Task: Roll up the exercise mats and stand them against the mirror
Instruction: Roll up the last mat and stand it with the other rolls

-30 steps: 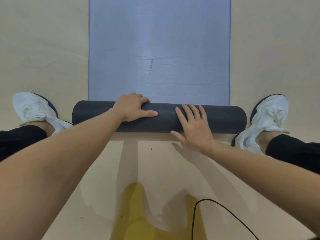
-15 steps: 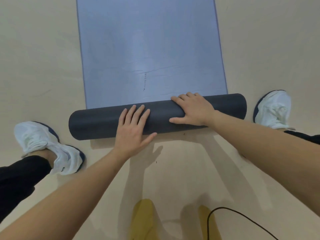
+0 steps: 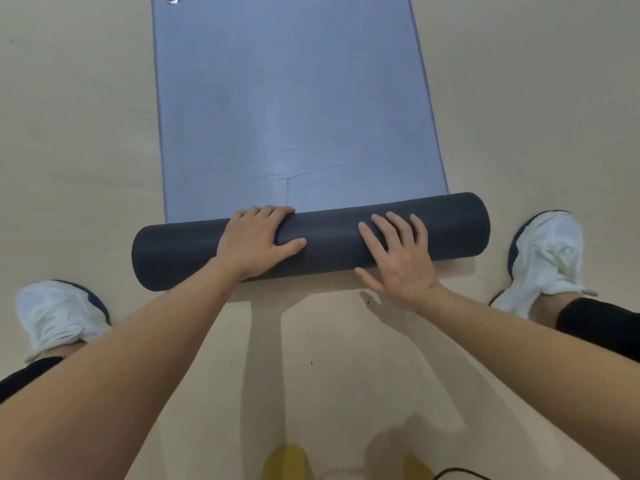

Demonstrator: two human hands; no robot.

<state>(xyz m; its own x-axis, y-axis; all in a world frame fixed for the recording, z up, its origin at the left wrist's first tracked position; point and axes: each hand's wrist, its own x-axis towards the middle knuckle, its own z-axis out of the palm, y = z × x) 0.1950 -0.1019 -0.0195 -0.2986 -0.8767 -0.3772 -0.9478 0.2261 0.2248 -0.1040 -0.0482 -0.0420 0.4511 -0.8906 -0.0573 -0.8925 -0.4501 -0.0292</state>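
The mat (image 3: pixel 287 98) lies flat on the floor (image 3: pixel 69 133), and its far end may lie just out of view. Its near end is wound into a dark roll (image 3: pixel 329 237). The left hand (image 3: pixel 256 240) curls over the roll, while the right hand (image 3: pixel 398 261) presses flat with fingers spread. The foam should handle light, soft and springy, so hold it mid-roll with the hands apart.

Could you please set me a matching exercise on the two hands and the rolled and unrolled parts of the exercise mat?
Things:
1. left hand
2. right hand
3. rolled part of the exercise mat
4. unrolled part of the exercise mat

States:
A. light blue, lying flat
B. fingers spread flat on the roll
C. dark grey cylinder
D. fingers curled over the roll

Pairs: 1-D, 2-B, 3-C, 4-A.
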